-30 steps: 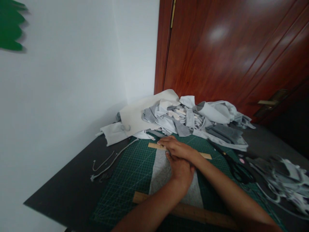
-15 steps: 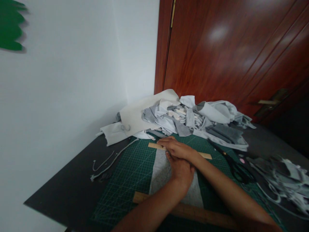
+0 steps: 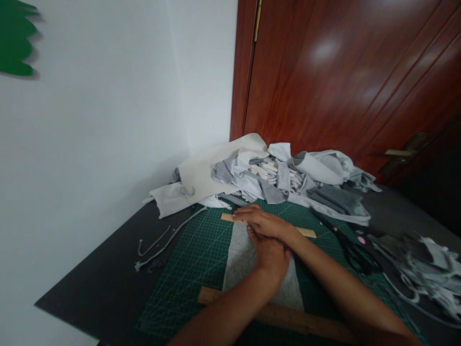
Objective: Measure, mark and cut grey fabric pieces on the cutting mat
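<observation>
My right hand (image 3: 264, 223) lies flat across a thin wooden ruler (image 3: 305, 232), its fingers stretched out to the left. My left hand (image 3: 272, 257) rests just below, crossing under the right wrist. Most of its fingers are hidden there, so I cannot see whether it holds anything. Both hands are over a light grey piece of fabric (image 3: 237, 254) on a green cutting mat (image 3: 201, 254). A second, wider wooden ruler (image 3: 209, 294) crosses the near end of the fabric, partly covered by my left forearm.
Black-handled scissors (image 3: 355, 254) lie on the mat's right side. Farther right is a heap of grey cords and scraps (image 3: 428, 269). Fabric offcuts (image 3: 252, 173) pile up against the wall and door (image 3: 324, 86). Thin cords (image 3: 173, 236) lie on the dark tabletop (image 3: 108, 283) at left.
</observation>
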The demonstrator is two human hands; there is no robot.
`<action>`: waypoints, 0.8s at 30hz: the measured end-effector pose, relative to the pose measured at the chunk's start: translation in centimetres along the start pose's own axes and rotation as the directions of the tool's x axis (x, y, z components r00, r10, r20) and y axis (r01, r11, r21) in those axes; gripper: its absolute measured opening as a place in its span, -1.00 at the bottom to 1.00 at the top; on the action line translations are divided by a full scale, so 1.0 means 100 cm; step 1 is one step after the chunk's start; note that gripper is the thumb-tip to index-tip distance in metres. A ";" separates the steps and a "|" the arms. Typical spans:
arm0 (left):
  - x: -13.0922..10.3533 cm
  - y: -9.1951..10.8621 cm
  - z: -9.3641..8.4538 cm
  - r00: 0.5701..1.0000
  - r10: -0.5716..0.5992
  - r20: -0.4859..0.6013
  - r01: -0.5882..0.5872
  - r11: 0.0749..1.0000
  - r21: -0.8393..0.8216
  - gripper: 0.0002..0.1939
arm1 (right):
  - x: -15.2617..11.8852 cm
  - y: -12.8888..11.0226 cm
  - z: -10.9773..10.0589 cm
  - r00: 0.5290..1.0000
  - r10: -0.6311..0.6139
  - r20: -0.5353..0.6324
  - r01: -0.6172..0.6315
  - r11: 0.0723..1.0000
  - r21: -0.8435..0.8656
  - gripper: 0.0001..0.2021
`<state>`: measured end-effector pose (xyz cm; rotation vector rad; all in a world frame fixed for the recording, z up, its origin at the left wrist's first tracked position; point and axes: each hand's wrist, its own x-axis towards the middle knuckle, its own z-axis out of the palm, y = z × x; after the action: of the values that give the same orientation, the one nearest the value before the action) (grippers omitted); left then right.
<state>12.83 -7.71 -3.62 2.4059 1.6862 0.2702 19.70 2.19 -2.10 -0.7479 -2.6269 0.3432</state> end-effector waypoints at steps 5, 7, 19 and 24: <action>0.001 0.000 0.002 1.000 0.001 -0.019 -0.001 1.000 -0.014 -0.29 | 0.002 -0.001 0.001 0.999 -0.034 0.001 0.034 0.999 0.000 -0.45; 0.001 -0.001 0.003 1.000 -0.001 -0.018 0.001 1.000 -0.012 -0.30 | 0.002 0.001 0.003 1.000 -0.023 -0.021 0.023 1.000 -0.002 -0.46; -0.001 -0.001 0.002 0.999 0.006 -0.037 -0.007 1.000 -0.029 -0.30 | 0.000 0.004 0.006 0.998 0.052 -0.021 -0.052 0.998 -0.033 -0.44; -0.001 -0.001 -0.001 1.000 0.003 -0.022 -0.004 0.999 -0.046 -0.27 | -0.001 0.003 0.003 0.997 0.067 0.027 -0.066 0.997 -0.046 -0.46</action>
<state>12.67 -7.71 -3.57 2.3817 1.6664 0.3328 19.75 2.34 -2.43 -0.8533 -2.6492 0.3165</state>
